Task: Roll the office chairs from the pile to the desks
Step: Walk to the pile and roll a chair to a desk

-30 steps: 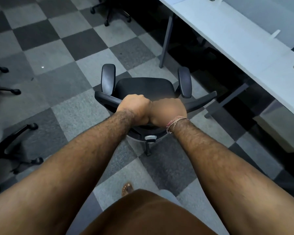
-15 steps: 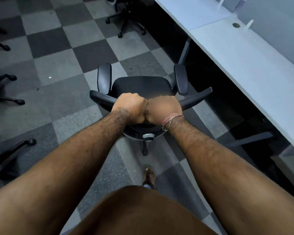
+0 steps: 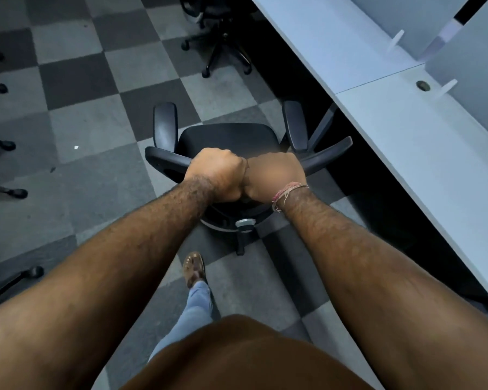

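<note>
Two tones of grey carpet tile checker the floor, which fills the left and middle of the view. Along the right side runs a long white tabletop, its near edge slanting from the top centre down to the lower right, with a dark gap beneath it and a round cable hole near the partition at its far edge. Both bare forearms reach forward from the bottom corners and meet over the chair, which stands on the floor just beside the tabletop's near edge, seat facing away, armrests pointing toward the top of the view. Its right armrest lies close to a tabletop leg. The left hand and right hand sit side by side, touching, on top of the backrest; their fingers curl tightly round its upper rim. A thread bracelet circles the right wrist. Another chair stands at the top, beside the tabletop. Parts of more chair bases show along the floor's left edge. A sandalled foot steps just behind the chair's base.
</note>
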The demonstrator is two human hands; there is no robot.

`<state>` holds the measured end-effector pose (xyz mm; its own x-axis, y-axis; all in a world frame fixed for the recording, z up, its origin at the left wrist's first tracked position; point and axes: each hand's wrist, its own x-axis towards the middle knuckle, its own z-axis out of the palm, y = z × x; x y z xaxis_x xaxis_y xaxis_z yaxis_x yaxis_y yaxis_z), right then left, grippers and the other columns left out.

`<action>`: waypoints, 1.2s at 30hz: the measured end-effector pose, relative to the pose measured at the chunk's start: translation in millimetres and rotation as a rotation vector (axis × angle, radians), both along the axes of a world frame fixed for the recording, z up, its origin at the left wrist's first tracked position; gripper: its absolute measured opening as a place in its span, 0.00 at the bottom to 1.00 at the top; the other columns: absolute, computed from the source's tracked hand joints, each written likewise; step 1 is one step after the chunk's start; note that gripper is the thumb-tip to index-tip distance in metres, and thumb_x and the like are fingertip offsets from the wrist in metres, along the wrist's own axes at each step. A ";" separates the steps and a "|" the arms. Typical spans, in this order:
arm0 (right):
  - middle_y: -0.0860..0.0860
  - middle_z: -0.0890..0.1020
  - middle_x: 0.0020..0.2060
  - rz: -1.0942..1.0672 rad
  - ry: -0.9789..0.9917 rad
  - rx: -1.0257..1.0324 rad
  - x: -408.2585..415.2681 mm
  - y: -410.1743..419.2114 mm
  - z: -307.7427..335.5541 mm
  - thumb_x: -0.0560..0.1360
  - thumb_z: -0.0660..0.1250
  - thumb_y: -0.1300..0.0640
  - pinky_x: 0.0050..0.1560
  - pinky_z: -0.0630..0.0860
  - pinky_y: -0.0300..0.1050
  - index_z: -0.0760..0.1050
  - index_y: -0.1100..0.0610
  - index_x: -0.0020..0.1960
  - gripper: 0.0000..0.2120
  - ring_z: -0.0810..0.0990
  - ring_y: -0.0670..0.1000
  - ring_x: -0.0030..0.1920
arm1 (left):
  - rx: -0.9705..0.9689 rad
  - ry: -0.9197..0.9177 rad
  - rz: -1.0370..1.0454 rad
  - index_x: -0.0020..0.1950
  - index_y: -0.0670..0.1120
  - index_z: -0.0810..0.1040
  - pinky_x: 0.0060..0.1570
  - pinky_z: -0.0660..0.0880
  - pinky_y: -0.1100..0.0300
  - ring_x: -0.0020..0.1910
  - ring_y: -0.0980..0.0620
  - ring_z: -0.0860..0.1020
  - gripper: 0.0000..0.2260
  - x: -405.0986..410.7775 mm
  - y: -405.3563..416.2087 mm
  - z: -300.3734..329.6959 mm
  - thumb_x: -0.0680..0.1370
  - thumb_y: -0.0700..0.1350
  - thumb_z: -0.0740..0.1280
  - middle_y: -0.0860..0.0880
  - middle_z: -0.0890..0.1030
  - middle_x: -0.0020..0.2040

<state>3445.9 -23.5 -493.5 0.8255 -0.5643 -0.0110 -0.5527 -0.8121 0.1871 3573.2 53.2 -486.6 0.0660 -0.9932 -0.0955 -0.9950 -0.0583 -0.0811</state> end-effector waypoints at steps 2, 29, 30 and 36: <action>0.47 0.81 0.35 -0.021 -0.001 0.002 28.5 -22.6 0.4 0.69 0.65 0.43 0.34 0.67 0.45 0.77 0.48 0.43 0.10 0.80 0.53 0.35 | 0.002 -0.009 -0.010 0.40 0.53 0.71 0.35 0.71 0.55 0.32 0.49 0.73 0.09 29.1 -25.2 -0.8 0.74 0.57 0.64 0.55 0.72 0.33; 0.48 0.81 0.35 -0.090 -0.049 0.004 319.7 -326.1 -7.3 0.68 0.65 0.44 0.33 0.67 0.45 0.78 0.50 0.42 0.10 0.80 0.54 0.35 | 0.023 -0.051 -0.095 0.40 0.54 0.71 0.34 0.74 0.56 0.30 0.49 0.73 0.09 327.3 -340.3 -0.4 0.74 0.57 0.65 0.55 0.70 0.31; 0.48 0.81 0.35 -0.093 -0.046 0.005 331.0 -342.4 -6.8 0.68 0.65 0.44 0.33 0.67 0.45 0.78 0.50 0.42 0.11 0.81 0.54 0.35 | 0.025 -0.060 -0.096 0.40 0.54 0.71 0.34 0.74 0.56 0.30 0.49 0.73 0.09 338.2 -357.3 0.4 0.74 0.58 0.64 0.55 0.70 0.31; 0.48 0.82 0.37 -0.120 -0.052 0.016 367.8 -388.3 -6.1 0.68 0.65 0.44 0.34 0.66 0.45 0.78 0.50 0.43 0.11 0.81 0.55 0.37 | 0.004 -0.032 -0.123 0.40 0.53 0.72 0.35 0.77 0.55 0.30 0.49 0.74 0.09 377.9 -407.9 -4.4 0.74 0.57 0.64 0.54 0.75 0.33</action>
